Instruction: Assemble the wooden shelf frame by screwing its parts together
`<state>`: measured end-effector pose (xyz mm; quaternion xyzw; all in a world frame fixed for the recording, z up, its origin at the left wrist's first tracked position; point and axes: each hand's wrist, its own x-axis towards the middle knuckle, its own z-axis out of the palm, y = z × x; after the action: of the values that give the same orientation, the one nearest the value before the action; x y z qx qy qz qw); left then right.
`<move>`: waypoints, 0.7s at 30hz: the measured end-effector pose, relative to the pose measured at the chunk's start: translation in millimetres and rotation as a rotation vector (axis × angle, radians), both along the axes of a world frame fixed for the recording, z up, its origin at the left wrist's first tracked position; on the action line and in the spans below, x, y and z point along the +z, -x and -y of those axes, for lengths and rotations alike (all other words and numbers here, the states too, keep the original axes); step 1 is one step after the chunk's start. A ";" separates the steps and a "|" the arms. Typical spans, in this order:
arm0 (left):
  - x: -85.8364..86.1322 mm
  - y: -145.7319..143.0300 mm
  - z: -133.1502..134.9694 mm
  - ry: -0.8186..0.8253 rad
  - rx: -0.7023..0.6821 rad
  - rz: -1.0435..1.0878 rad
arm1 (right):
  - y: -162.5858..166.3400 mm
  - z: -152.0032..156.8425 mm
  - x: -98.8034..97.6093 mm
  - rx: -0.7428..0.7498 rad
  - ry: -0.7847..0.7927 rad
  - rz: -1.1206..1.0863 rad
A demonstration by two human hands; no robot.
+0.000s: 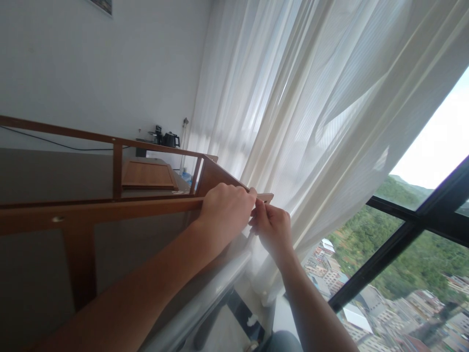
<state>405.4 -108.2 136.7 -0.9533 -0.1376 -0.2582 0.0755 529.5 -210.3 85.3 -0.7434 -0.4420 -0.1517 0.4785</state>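
Observation:
A brown wooden frame (146, 205), with rails and upright posts, stretches from the left edge to the middle of the head view. My left hand (229, 203) is closed over the frame's corner, its fingers bent around the far side of the end board (216, 176). Right beside it, my right hand (273, 222) is closed in a pinch near a pale wooden piece (266, 197) that juts out past the corner. Whatever sits between its fingertips is too small or hidden to make out. The two hands' fingers nearly touch.
White sheer curtains (293, 112) hang just beyond the hands. On the right is a black-framed window (414, 220) over buildings and green hills. A black kettle (170, 140) stands behind the frame, near a wooden panel (148, 175). White pipe-like tubing (205, 298) runs below my arms.

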 end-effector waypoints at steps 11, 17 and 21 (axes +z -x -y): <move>-0.3 -0.1 0.0 -0.046 -0.003 0.019 | -0.5 -0.3 -1.5 0.025 -0.012 -0.026; -1.9 -0.9 -1.5 -0.059 -0.012 0.040 | -0.7 -0.5 -2.3 0.017 -0.001 -0.006; -2.2 -0.8 -1.9 -0.063 -0.017 0.031 | -1.8 -0.4 -3.5 0.026 -0.003 0.007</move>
<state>406.2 -106.3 134.5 -0.9474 -0.1226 -0.2777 0.1013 531.4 -209.9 81.8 -0.7361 -0.4532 -0.1487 0.4802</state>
